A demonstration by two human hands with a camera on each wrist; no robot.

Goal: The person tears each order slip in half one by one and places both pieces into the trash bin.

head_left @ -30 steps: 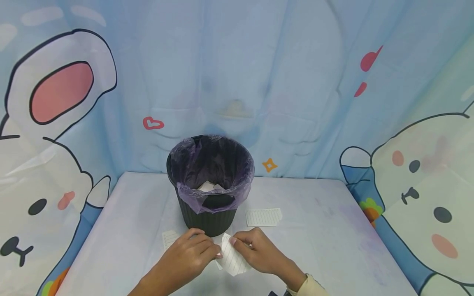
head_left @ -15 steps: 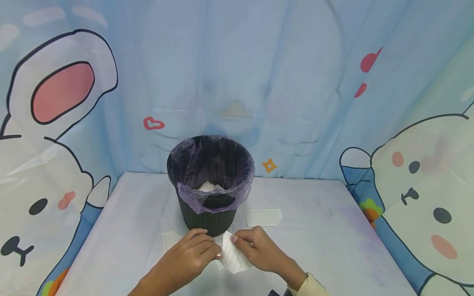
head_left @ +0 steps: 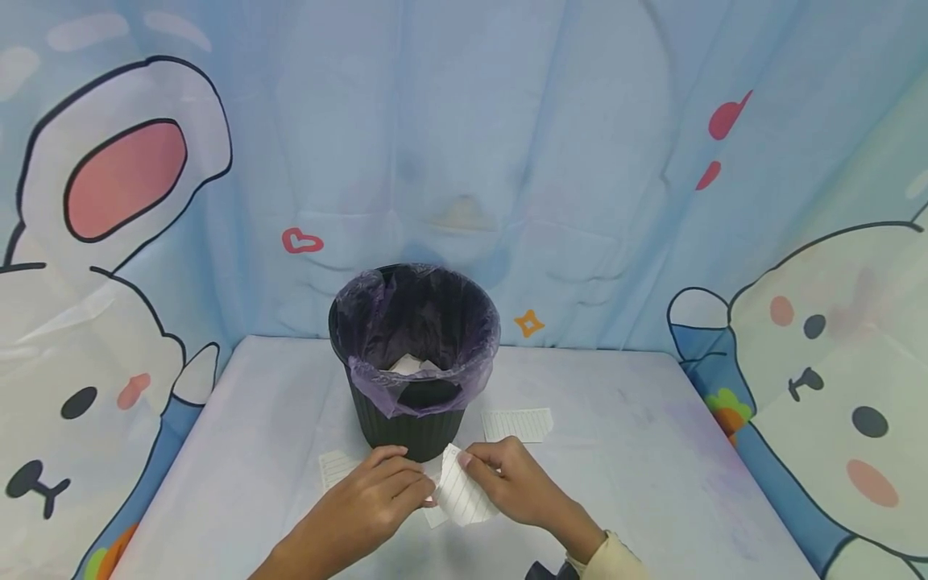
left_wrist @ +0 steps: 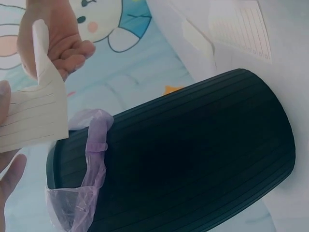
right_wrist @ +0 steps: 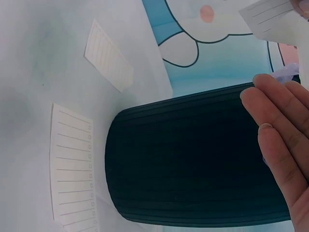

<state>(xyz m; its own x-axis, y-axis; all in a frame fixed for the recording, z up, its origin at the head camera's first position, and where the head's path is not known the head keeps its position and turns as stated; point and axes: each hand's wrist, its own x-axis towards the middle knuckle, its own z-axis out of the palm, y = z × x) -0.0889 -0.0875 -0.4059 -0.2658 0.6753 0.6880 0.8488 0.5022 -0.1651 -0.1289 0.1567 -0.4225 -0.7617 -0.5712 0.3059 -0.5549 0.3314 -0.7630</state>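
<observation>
In front of the bin, my left hand (head_left: 380, 491) and my right hand (head_left: 511, 483) are at opposite sides of a ruled sheet of paper (head_left: 464, 491). The right thumb and curled fingers pinch its upper right part. On the other side, the left hand holds the sheet's left edge between thumb and fingers; the left wrist view shows the paper (left_wrist: 36, 116) bent, with a narrow raised strip near the right hand (left_wrist: 53, 38). Whether the sheet is torn there I cannot tell. The right hand's other fingers (right_wrist: 277, 121) show below the paper (right_wrist: 270, 19).
A black ribbed bin (head_left: 409, 431) with a purple liner (head_left: 471, 387) stands just beyond the hands, white paper scraps (head_left: 406, 365) inside. Ruled slips lie on the table: one slip (head_left: 518, 424) right of the bin, another slip (head_left: 335, 467) left, and a piece (head_left: 435, 515) under the hands.
My right hand has risen slightly away from me and a little to the right, taking the sheet's top with it. The left hand has barely moved.
</observation>
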